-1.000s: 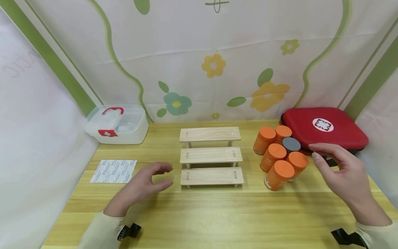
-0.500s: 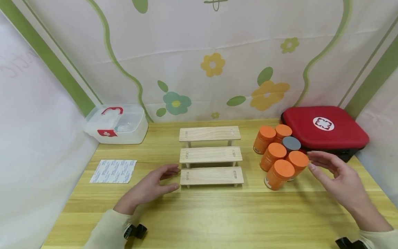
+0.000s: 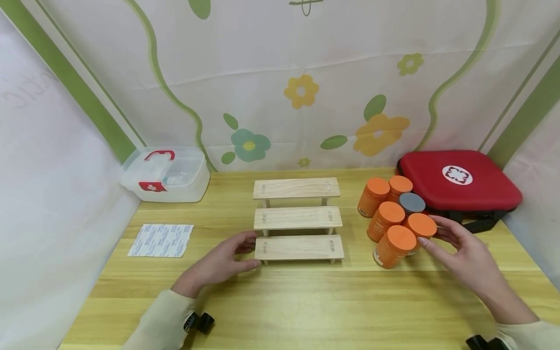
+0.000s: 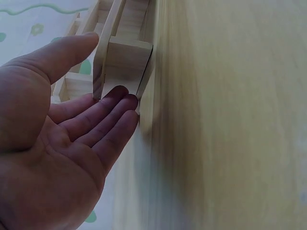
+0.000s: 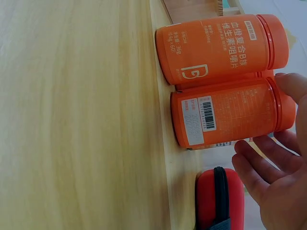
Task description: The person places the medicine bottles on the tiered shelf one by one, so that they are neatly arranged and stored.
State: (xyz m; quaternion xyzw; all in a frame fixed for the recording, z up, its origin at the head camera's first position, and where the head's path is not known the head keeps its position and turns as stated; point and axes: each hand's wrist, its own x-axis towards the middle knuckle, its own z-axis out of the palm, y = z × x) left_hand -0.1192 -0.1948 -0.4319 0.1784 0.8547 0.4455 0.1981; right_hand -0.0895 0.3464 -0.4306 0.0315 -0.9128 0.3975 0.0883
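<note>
In the head view my left hand (image 3: pixel 227 260) is at the left end of the lowest step of a three-step wooden stand (image 3: pixel 297 248). The left wrist view shows its fingers (image 4: pixel 112 129) fairly straight, reaching beside the step's end, with the thumb above. On the right, my right hand (image 3: pixel 463 262) surrounds the lid of the rightmost orange supplement bottle (image 3: pixel 421 226) with fingers spread. Its thumb is right at the lid in the right wrist view, and the other fingers lie along the far side of that bottle (image 5: pixel 230 115). Several more orange bottles (image 3: pixel 393 245) stand close against it.
One grey-lidded bottle (image 3: pixel 411 203) stands within the orange group. Behind it lies a red first-aid case (image 3: pixel 463 180). At the back left is a clear plastic first-aid box (image 3: pixel 188 187); a printed white packet (image 3: pixel 162 240) lies in front of it. A patterned curtain (image 3: pixel 262 58) closes off the back.
My left hand has moved right to the stand's lowest step. My right hand has come left and nearer, from beside the red case to the rightmost orange bottle. The bottles and stand stay put.
</note>
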